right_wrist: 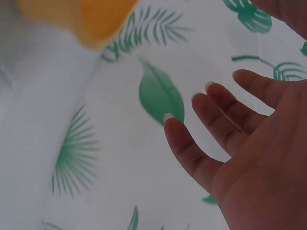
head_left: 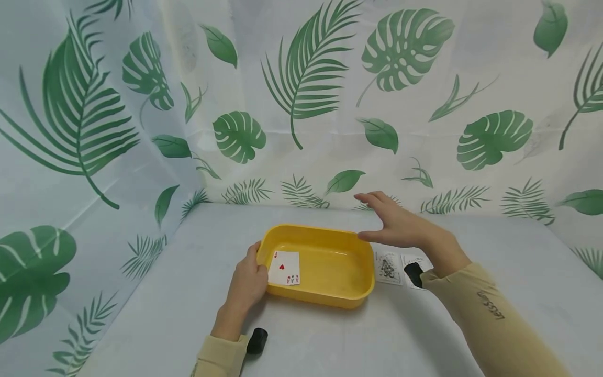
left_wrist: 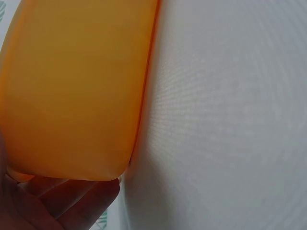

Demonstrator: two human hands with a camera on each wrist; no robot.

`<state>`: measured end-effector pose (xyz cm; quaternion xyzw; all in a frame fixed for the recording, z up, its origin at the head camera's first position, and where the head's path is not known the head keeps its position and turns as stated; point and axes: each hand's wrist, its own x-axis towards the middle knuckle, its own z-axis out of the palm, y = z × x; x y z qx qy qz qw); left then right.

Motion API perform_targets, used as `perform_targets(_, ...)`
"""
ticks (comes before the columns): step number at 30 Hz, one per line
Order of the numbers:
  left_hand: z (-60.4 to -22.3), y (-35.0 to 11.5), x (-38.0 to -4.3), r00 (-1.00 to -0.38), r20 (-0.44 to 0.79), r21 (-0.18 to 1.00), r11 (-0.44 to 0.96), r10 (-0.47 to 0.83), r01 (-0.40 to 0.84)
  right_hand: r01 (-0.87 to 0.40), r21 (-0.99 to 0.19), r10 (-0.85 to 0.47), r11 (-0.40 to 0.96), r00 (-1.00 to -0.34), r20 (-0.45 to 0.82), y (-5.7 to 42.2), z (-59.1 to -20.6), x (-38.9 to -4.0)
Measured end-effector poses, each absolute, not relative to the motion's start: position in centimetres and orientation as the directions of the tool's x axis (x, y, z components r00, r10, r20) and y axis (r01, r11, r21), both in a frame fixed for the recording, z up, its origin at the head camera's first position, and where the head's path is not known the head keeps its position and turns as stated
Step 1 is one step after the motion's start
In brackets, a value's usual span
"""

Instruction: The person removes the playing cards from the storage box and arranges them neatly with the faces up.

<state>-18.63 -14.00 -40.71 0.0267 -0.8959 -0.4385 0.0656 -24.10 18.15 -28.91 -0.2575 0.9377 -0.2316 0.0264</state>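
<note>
Close to me, my left hand (head_left: 248, 278) grips the left end of the yellow tray (head_left: 330, 268), thumb by the rim, fingers bent against the outer wall. For steadying, I'd hold firmly and press evenly, so it neither slides on the tabletop (head_left: 330, 337) nor tips the overlapping cards (head_left: 286, 266) lying in that end, an ace of hearts uppermost. Beyond the tray's right end, two loose cards lie face up, the nearer one (head_left: 388, 268) just beside the wall; flat and thin, they'd come up best by an edge. Above there my right hand (head_left: 400, 225) hangs with fingers spread wide, holding nothing; its thumb should clear the rim before any sideways move.

I can't tell whether my left fingertips tuck beneath the tray, or how many cards the pile has. The black wrist piece (head_left: 414, 275) on my right covers much of the farther loose card (head_left: 409, 258). Whether that thumb touches the rim is unclear. Behind everything hangs a leaf-print cloth (head_left: 325, 112), cut off above.
</note>
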Motion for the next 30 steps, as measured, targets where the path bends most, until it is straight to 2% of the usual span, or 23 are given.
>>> perform_targets(10, -40.7, -14.0, -18.6, -0.989, 0.101, 0.8, 0.599, -0.105, 0.018, -0.524, -0.443, -0.567, 0.728, -0.823, 0.042, 13.7, -29.1, -25.2)
perform_targets(30, -40.8, -14.0, -18.5, -0.989, 0.101, 0.805, 0.593, -0.105, 0.019, -0.575, -0.442, -0.647, 0.689, -0.762, -0.018, 9.5, -29.8, -25.9)
